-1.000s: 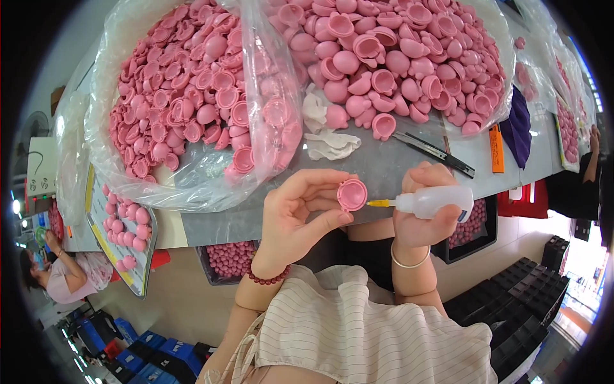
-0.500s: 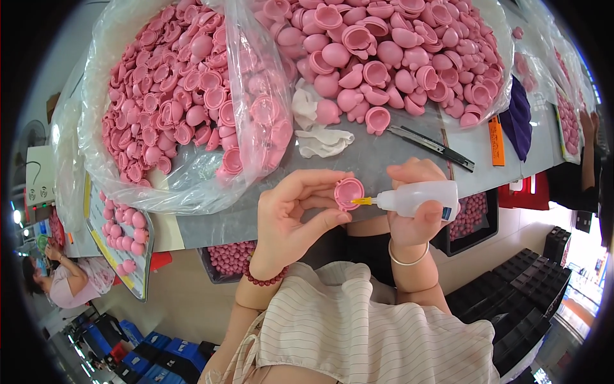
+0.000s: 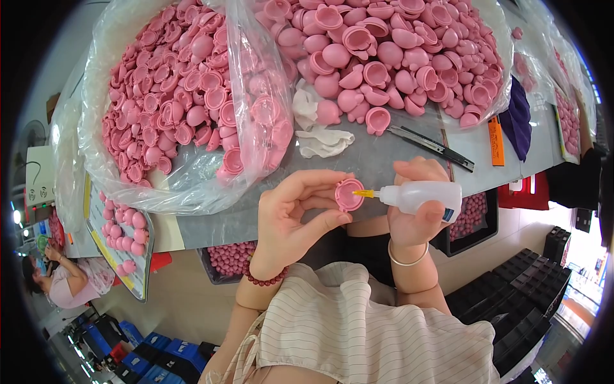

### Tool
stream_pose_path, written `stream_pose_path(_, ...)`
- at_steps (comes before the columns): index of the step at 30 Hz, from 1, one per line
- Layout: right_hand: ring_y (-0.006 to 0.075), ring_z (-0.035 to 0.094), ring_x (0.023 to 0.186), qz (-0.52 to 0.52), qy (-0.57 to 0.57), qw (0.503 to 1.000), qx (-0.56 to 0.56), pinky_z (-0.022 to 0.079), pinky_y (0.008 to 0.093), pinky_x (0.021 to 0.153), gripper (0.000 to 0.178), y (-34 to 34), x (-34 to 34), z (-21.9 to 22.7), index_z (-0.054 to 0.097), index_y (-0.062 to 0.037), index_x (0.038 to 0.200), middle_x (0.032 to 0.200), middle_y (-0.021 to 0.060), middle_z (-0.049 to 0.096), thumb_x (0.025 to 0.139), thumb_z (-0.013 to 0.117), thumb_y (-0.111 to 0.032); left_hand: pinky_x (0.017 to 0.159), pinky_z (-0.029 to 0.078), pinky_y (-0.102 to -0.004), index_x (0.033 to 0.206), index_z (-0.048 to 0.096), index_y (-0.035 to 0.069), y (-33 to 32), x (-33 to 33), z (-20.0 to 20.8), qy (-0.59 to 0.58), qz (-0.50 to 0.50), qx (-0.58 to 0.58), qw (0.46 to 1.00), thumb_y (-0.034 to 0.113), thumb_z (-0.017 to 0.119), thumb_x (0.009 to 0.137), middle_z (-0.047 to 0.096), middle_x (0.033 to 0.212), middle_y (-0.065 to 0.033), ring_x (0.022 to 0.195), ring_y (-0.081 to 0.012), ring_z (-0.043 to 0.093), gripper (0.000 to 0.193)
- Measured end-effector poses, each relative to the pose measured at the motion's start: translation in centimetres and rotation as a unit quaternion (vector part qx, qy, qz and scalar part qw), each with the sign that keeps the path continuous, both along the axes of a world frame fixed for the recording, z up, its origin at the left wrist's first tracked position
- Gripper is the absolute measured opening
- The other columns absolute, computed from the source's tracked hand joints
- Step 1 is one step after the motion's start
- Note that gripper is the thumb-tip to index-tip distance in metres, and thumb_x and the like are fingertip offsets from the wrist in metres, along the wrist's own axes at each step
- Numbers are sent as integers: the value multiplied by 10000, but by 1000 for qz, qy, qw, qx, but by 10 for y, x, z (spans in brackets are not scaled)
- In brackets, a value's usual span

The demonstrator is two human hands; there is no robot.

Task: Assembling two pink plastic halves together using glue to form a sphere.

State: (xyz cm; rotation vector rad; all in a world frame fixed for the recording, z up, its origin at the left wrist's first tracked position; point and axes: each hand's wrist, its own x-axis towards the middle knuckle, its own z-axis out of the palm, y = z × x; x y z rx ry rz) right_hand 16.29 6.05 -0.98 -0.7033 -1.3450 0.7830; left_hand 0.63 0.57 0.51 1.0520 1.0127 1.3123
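Observation:
Between the fingertips and thumb of my left hand (image 3: 294, 214) is a hollow pink plastic half-shell (image 3: 349, 200), its open side facing me. My right hand (image 3: 419, 214) is wrapped round a white squeeze bottle (image 3: 409, 196) lying sideways. The bottle's thin yellow nozzle (image 3: 364, 193) points left, its tip over the shell's rim and opening; whether it touches cannot be made out. On the table beyond lie a crumpled white cloth (image 3: 325, 141), a single pink half-shell (image 3: 378, 120) and a black utility knife (image 3: 435, 148).
Two clear plastic bags, one at left (image 3: 185, 201) and one at right (image 3: 502, 77), hold heaps of pink shells. An orange box (image 3: 496, 141) and a purple cloth (image 3: 517, 118) lie right. Bins of pink pieces (image 3: 231, 261) stand below the table edge. Another person (image 3: 73, 281) sits far left.
The nozzle has moved slightly up along the shell's opening. My left hand turns the shell a little and otherwise keeps its place.

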Motion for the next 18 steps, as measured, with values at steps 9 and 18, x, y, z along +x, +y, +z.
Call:
stream_pose_path(9, 159, 457, 488, 10, -42, 999, 5, 360, 262, 456, 517, 0, 3, 0, 617, 91, 770, 657, 117, 597, 847, 496, -406, 765, 513, -276, 1067, 505, -72, 0, 1, -1, -9, -2, -8, 1000, -97, 617, 728, 576, 1071, -164, 900, -177, 602, 358)
stream_pose_path(18, 155, 448, 493, -42, -16, 999, -1, 343, 263, 449, 543, -1, 1, -2, 617, 92, 772, 641, 111, 571, 850, 467, -423, 765, 512, -273, 1073, 508, -70, 0, -1, -2, 1, -6, -6, 1000, -97, 617, 727, 579, 1068, -152, 903, -175, 600, 364)
